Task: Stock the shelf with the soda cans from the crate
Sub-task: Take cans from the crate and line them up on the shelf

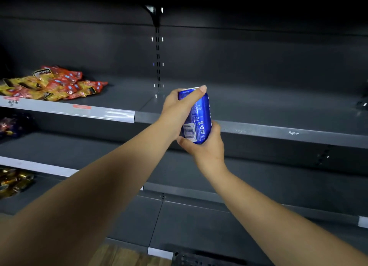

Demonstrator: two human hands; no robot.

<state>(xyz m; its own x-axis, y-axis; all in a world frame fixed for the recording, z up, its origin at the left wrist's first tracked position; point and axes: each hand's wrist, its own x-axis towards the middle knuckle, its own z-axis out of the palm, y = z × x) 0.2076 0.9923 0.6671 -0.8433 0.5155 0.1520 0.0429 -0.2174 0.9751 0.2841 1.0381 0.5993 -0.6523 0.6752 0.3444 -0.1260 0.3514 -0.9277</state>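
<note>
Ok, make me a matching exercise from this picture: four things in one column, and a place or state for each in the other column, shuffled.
Things:
1. can
2. snack packs
3. left hand
4. right hand

Places or states:
A. grips the can's bottom
B. lie on the shelf, far left
C. blue, held by both hands
D. grips the can's top

Pairs: 1-C; 2-B; 3-D; 4-A
</note>
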